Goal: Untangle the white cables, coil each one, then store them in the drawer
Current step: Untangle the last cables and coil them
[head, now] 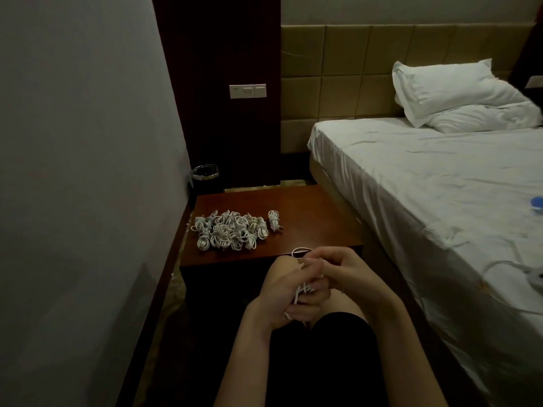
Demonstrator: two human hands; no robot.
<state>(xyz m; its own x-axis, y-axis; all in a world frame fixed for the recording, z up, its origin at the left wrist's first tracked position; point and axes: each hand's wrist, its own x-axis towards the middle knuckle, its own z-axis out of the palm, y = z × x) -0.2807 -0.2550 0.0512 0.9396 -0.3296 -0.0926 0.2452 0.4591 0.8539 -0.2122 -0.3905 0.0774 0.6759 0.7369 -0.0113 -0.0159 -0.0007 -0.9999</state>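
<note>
Glossy wooden nightstand (308, 227) — creased cloth bedsheet (440, 183).

— What does the person wear?
— Black shorts (338, 348), ending above the knee; one bare knee shows between the arms.
— Any sleeves?
— None in view: both forearms are bare up to the frame's lower edge.
— And the hands?
— The left hand (283, 292) and right hand (342, 273) are bare, and the fingernails look fairly long.

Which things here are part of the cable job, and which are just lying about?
Job: white cable held in both hands, left and right; pile of coiled cables; nightstand.
Lying about: pillows, bed, waste bin, wall switches.
</note>
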